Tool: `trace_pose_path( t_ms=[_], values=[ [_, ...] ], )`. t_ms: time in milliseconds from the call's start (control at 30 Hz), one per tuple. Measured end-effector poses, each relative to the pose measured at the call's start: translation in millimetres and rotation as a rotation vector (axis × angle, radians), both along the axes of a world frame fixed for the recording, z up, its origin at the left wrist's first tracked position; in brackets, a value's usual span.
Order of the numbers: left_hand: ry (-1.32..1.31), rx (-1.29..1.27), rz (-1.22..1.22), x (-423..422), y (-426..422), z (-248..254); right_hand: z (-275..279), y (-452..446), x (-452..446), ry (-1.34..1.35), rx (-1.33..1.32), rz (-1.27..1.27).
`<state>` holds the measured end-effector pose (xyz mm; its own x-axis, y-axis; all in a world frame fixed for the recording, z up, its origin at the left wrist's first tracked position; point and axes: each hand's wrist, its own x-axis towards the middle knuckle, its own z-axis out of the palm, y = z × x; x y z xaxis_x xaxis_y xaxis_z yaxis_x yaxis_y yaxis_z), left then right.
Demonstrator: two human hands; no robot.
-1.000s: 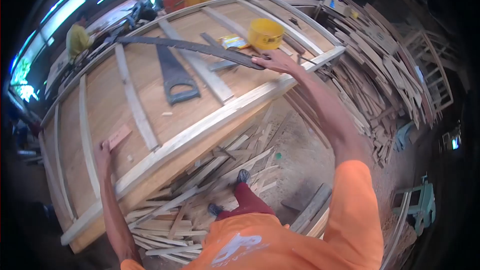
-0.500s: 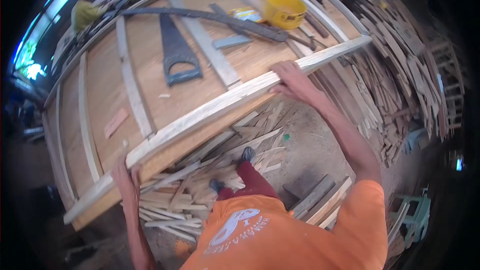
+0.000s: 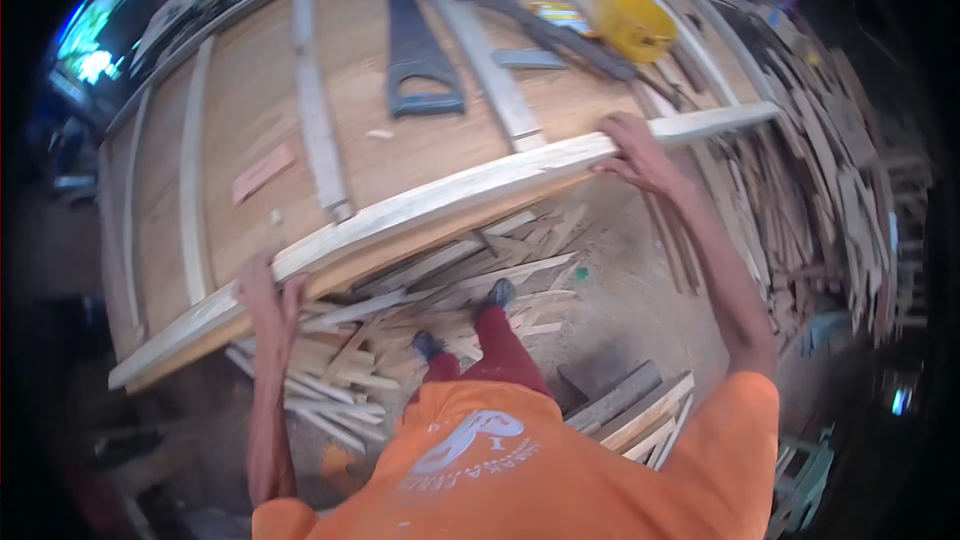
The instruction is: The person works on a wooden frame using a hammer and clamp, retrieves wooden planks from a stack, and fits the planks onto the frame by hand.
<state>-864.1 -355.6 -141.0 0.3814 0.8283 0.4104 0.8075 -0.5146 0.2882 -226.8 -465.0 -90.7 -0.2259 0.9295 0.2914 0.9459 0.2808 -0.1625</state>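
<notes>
The big framed panel (image 3: pixel 250 90) fills my feed, directly ahead of the orange-shirted wearer (image 3: pixel 600 485), scrap wood (image 3: pixel 345 375) on the floor below. Its sheet shows warm tan. The front rail (image 3: pixel 450 192), whitish and straight, runs along the near edge; cross slats (image 3: pixel 318 110) span the sheet. I judge the framing well along, though whether the joints are fastened or left loose, I can't tell. Loose on top: a long dark bar (image 3: pixel 500 3), a handsaw (image 3: pixel 420 50), a yellow tub (image 3: pixel 635 25). And the hands: right hand (image 3: pixel 640 155) and left hand (image 3: pixel 265 295), well apart, each half-curled over the rail, gripping nothing else. Smallest, a pink piece (image 3: pixel 264 173) lies between slats.
</notes>
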Motion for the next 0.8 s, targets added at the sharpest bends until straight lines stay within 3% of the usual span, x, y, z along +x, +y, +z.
trace_pose_path(
  t_ms=[67,133,200,333,433,467,500,600,667,800],
  values=[
    [-0.016,-0.030,-0.014,-1,-3,-9,-4,-3,0,0.044,-0.105,-0.110],
    [-0.065,-0.095,0.010,6,4,-4,-14,3,-2,0.070,-0.048,-0.092],
    [-0.155,-0.009,-0.044,-1,13,-5,-21,10,-8,0.100,-0.126,-0.136],
    [-0.117,-0.081,0.072,-17,9,19,-15,9,-34,0.177,-0.184,-0.168],
    [-0.124,0.008,0.009,-15,-1,3,-26,-19,-29,0.022,0.024,-0.112],
    [-0.135,-0.043,0.025,-13,-10,9,-16,-20,-32,0.141,-0.103,-0.177],
    [-0.132,0.000,0.007,-16,-9,-3,-21,-24,-27,0.091,-0.003,-0.155],
    [-0.117,0.004,-0.056,-4,-15,7,15,-30,-43,0.089,-0.207,-0.243],
    [-0.091,-0.074,0.014,-8,-14,21,29,-44,-44,0.182,-0.178,-0.296],
    [-0.138,0.009,-0.014,-15,0,-3,73,3,-82,0.453,-0.070,-0.241]
  ],
)
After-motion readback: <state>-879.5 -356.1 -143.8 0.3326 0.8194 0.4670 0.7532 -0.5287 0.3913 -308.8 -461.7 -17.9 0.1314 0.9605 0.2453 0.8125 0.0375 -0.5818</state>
